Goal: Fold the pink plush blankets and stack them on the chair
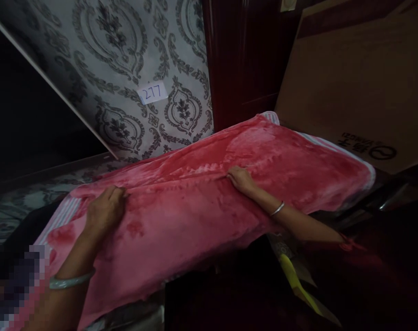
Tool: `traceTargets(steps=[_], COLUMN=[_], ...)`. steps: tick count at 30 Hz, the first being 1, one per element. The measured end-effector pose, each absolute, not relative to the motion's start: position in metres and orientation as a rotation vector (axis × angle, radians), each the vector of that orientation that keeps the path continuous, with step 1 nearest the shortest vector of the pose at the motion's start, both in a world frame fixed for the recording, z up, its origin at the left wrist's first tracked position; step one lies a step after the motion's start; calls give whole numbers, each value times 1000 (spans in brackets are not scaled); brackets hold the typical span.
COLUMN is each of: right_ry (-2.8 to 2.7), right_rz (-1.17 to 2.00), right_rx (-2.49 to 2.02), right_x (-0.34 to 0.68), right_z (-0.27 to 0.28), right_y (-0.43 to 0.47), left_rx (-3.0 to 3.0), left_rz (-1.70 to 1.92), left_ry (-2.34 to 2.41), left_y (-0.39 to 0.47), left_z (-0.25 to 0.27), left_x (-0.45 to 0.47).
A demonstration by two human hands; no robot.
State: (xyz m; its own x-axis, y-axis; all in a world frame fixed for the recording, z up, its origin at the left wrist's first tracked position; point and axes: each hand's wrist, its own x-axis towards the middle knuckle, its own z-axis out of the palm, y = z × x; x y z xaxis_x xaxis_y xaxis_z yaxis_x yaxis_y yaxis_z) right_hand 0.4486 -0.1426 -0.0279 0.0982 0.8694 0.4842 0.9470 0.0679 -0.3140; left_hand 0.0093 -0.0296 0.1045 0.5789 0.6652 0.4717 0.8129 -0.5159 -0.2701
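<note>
So both hands are pinching the same long fold in the pink plush fabric (184, 225): the left hand (104, 207) has its fingers curled shut on one end, and the right hand (242, 180) has its fingertips closed on it further along. The fabric's spread out right by the patterned wall (183, 110), near the cardboard box (350, 82), but can't really tell what's under it.

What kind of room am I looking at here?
Probably a room in someone's home, though I can't tell which one. The damask-patterned wallpaper, the plush pink blanket spread out and the large cardboard box suggest it.
</note>
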Motion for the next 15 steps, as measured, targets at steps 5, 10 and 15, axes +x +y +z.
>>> traceTargets(steps=[5, 10, 15], right_ry=[-1688, -1793, -1930], right_rz=[-290, -295, -260], right_rx=[-1775, -1793, -1786], right_x=[468, 482, 481], right_z=[4, 35, 47], right_y=[-151, -163, -179], left_rx=[-2480, -2580, -2603], left_rz=[-401, -337, -355], left_ry=[-1259, -1337, -1376], left_y=[-33, -29, -30], left_z=[93, 80, 70], left_x=[12, 13, 9])
